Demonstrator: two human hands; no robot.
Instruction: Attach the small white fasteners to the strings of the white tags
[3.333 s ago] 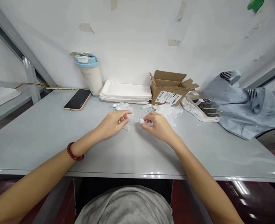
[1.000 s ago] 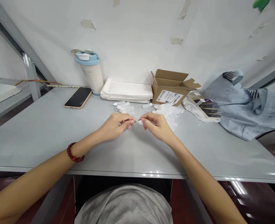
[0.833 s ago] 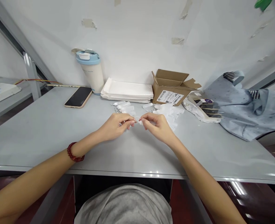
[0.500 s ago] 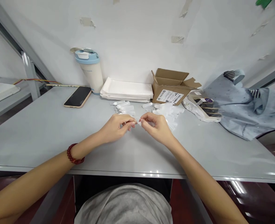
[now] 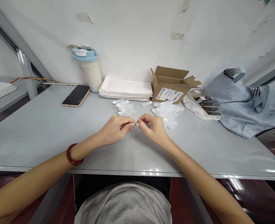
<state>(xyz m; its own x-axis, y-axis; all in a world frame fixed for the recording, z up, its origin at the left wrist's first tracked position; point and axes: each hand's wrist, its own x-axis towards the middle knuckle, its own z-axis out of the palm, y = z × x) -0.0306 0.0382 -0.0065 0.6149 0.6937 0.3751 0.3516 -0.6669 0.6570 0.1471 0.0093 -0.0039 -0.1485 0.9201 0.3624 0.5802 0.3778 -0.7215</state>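
My left hand (image 5: 118, 128) is closed in a pinch, its fingertips meeting those of my right hand (image 5: 153, 127), which is pinched too. A tiny bit of something white (image 5: 136, 124) shows between the two sets of fingertips; its shape is mostly hidden. Just behind my left hand lies a small group of translucent white plastic pieces (image 5: 125, 107) with thin loops. A larger pile of similar pieces (image 5: 166, 109) spreads behind and to the right of my right hand.
On the grey table (image 5: 46, 133) are a phone (image 5: 76, 95), a blue-lidded cup (image 5: 90, 70), stacked white envelopes (image 5: 126, 88), an open cardboard box (image 5: 170, 90), a white packet with dark items (image 5: 201, 107) and light blue cloth (image 5: 240, 105) at the right.
My right hand has shifted slightly left, closer to my left fingertips, and less of the white item shows between them. The view has shifted slightly.
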